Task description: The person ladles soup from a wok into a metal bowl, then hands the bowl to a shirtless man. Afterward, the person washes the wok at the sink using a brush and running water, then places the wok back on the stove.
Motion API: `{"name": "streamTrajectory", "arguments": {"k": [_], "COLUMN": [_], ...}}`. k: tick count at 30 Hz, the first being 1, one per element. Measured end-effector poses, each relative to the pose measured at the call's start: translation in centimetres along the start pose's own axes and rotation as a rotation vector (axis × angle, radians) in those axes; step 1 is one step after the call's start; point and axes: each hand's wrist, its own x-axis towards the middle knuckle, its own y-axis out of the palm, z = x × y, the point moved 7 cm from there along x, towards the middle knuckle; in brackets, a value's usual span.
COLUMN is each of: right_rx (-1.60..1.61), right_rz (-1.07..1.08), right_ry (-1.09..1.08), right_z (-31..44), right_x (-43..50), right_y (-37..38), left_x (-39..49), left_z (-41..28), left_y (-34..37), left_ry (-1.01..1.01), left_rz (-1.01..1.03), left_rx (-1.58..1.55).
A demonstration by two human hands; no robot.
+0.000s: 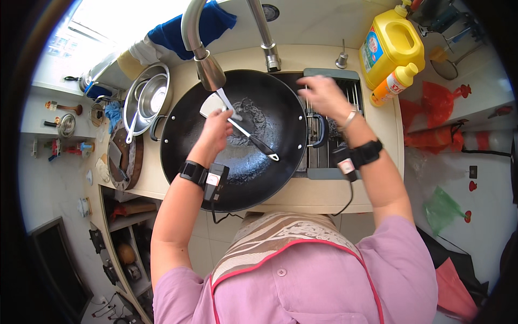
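My left hand point(216, 129) grips a spatula with a pale head point(210, 106) and a black-and-white handle point(262, 146) by its neck. It is tilted above a large black two-handled wok point(259, 182). Water point(226, 100) runs from the pull-down faucet head point(209, 71) beside the spatula head and splashes into the shallow water in the wok. My right hand point(325, 97), slightly blurred, hovers past the wok's right rim over a metal rack point(325, 158) across the sink. Its finger and thumb are apart and nothing shows between them.
To the left are nested steel bowls point(156, 95) and a round board point(135, 170) bearing a cleaver point(115, 156). A yellow detergent jug point(392, 44) and an orange-yellow bottle point(394, 85) stand back right. A second metal spout point(265, 36) rises behind the wok. Cables hang from both wrist devices.
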Motion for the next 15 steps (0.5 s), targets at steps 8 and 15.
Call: {"name": "streamTrajectory", "arguments": {"k": [8, 15], "right_rx": [-0.29, -0.223], "right_rz": [0.395, 0.307], "right_ry": [0.563, 0.47], "right_z": [-14.3, -13.0], "right_x": [-7.9, -6.3], "right_y": [0.6, -0.2], "left_x": [-0.2, 0.4], "left_z": [10.6, 12.1], "left_y": [3.5, 3.7], "left_ry": [-0.192, -0.334], "left_rz": [-0.135, -0.119], "left_rx": [0.421, 0.49]}}
